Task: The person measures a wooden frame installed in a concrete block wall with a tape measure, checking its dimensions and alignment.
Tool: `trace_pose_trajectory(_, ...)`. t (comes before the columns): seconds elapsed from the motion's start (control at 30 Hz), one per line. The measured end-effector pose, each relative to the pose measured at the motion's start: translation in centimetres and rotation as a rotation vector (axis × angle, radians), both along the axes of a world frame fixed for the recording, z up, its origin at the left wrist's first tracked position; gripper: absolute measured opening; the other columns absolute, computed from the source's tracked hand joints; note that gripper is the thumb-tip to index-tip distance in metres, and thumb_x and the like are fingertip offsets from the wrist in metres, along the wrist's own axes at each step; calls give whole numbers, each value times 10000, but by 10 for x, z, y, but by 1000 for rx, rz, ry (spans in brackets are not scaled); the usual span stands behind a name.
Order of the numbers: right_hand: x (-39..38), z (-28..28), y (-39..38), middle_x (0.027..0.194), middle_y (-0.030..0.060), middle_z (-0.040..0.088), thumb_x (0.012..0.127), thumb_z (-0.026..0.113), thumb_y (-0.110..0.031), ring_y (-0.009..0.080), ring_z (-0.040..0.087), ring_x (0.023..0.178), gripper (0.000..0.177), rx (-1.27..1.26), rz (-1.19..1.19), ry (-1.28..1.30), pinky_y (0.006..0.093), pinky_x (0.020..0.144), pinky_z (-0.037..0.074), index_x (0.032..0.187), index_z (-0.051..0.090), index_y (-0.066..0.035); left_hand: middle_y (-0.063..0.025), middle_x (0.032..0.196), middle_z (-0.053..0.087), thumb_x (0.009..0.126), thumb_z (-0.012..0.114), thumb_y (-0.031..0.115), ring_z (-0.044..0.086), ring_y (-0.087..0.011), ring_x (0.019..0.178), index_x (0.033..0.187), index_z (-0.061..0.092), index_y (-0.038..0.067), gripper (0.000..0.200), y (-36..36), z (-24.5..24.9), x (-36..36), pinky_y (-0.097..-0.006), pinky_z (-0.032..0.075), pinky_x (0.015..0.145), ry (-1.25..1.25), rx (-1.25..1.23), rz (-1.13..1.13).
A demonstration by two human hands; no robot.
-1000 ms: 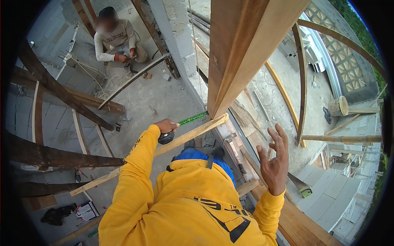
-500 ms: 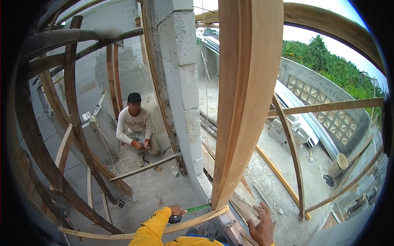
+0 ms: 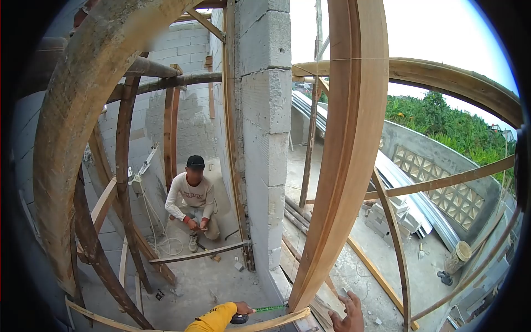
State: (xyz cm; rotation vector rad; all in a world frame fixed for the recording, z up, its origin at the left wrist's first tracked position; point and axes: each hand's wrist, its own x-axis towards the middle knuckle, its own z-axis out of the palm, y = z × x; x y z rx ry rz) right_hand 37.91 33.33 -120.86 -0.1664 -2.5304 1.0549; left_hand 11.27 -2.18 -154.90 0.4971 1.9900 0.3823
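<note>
Low in the view, my left hand [image 3: 242, 310] is closed on a black tape measure [image 3: 239, 319]. Its green blade [image 3: 270, 309] runs right to the foot of a tall wooden post [image 3: 342, 149]. Right of the post's foot, my right hand [image 3: 348, 315] is raised with fingers apart and holds nothing. A light wooden strip [image 3: 276, 321] passes just below the tape. The block wall [image 3: 265, 127] rises left of the post.
A person [image 3: 192, 202] in a black cap squats on the floor below, left of the wall. Dark wooden poles [image 3: 126, 177] stand at the left. On the right are metal sheets [image 3: 404, 188], a bucket [image 3: 458, 257] and a curved brace [image 3: 395, 238].
The view has tilted upward and shifted left, so the scene sits lower and further right. My left hand still holds the tape at the post's foot; my right hand stays raised.
</note>
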Motion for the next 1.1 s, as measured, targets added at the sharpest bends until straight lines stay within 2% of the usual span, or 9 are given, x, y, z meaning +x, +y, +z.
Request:
trace_pose_trajectory(0.13, 0, -2, 1, 1371, 271, 526, 840, 736, -110, 454, 483, 1291, 543, 41, 2, 32, 491, 1070, 425, 1340, 532, -51, -93, 966, 685, 965, 478, 655, 604, -268, 904, 935, 697, 123, 576, -3, -15, 2, -436, 443, 867, 1, 21, 15)
trace_pose_trajectory(0.3, 8, -21, 19, 1383, 262, 524, 854, 733, -107, 445, 472, 1305, 528, 153, -78, 48, 487, 1082, 415, 1337, 532, -37, -93, 911, 684, 980, 480, 625, 593, -255, 861, 898, 693, 99, 573, -55, 21, 21, -426, 443, 841, 5, 48, -48)
trace_pose_trajectory(0.5, 17, 0, 24, 1410, 261, 518, 883, 702, -102, 434, 461, 1325, 513, 40, -185, -106, 467, 1098, 394, 1364, 541, -25, -125, 788, 663, 1001, 491, 567, 596, -270, 755, 843, 679, 39, 582, -160, 179, 28, -402, 467, 768, 149, -10, 32)
trace_pose_trajectory(0.57, 8, -6, 21, 1469, 221, 443, 792, 765, -48, 369, 547, 1243, 555, 89, -253, -85, 390, 896, 526, 1307, 559, -60, -135, 753, 650, 1019, 486, 519, 581, -268, 712, 819, 661, 15, 570, -170, 270, 20, -395, 473, 731, 386, 85, 213)
trace_pose_trajectory(0.63, 1, 1, 11, 1443, 278, 435, 766, 741, -26, 457, 466, 1320, 518, -51, -262, -99, 464, 1086, 412, 1253, 566, -8, -140, 674, 602, 1025, 528, 415, 547, -255, 641, 796, 631, -13, 497, -160, 370, 13, -389, 459, 668, 692, 122, 389)
trace_pose_trajectory(0.73, -10, -1, 0, 1447, 275, 432, 755, 728, -7, 453, 463, 1325, 526, -82, -240, -75, 469, 1094, 404, 1254, 564, -18, -96, 622, 543, 1023, 562, 377, 468, -161, 589, 767, 593, -24, 476, -146, 483, -8, -351, 419, 595, 1057, 250, 500)
trace_pose_trajectory(0.9, -19, -17, -16, 1450, 277, 433, 760, 721, -8, 457, 468, 1319, 524, -115, -235, -36, 466, 1100, 395, 1258, 557, -19, -17, 628, 470, 1039, 548, 367, 405, -112, 606, 733, 533, 3, 477, -106, 636, -54, -308, 372, 574, 1429, 289, 414)
trace_pose_trajectory(1.03, -15, -40, -20, 1490, 207, 424, 762, 729, 26, 368, 526, 1274, 571, -51, -281, -35, 415, 906, 511, 1297, 549, -57, 17, 633, 475, 1040, 544, 417, 401, -76, 612, 701, 539, 31, 513, -93, 719, -108, -271, 370, 590, 1449, 383, 277)
trace_pose_trajectory(1.1, -8, -50, -19, 1474, 225, 446, 813, 711, -17, 386, 492, 1311, 538, -57, -292, -55, 436, 978, 464, 1324, 542, -41, 20, 632, 476, 1039, 545, 423, 391, -68, 595, 700, 543, 40, 511, -84, 750, -123, -256, 364, 582, 1437, 368, 234)
